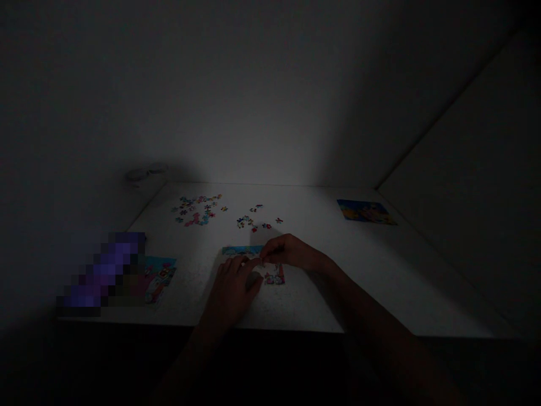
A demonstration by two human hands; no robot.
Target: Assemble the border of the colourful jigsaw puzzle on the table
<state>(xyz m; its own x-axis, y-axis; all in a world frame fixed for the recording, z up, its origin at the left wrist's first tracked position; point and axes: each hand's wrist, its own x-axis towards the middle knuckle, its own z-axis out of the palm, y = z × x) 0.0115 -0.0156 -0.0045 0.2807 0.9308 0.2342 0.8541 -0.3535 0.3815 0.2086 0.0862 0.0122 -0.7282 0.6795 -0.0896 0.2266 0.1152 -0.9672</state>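
Note:
A partly assembled jigsaw puzzle [243, 249] lies near the front of the white table, with a blue strip along its far edge and a coloured cluster at its near right corner. My left hand [232, 285] rests over its left side, palm down, fingers stretched out and thumb apart. Above the puzzle's right part, my right hand [291, 252] pinches a small puzzle piece at the fingertips, mostly hidden in the dim light. The fingertips of both hands are close together. Just beyond them lie several loose puzzle pieces [245, 221].
A larger spread of loose pieces [196, 211] covers the back left. A colourful picture sheet [160, 276] lies at the left beside a pixelated purple object [103, 270]. Another picture card [367, 212] is at the back right. Walls border the table [308, 307].

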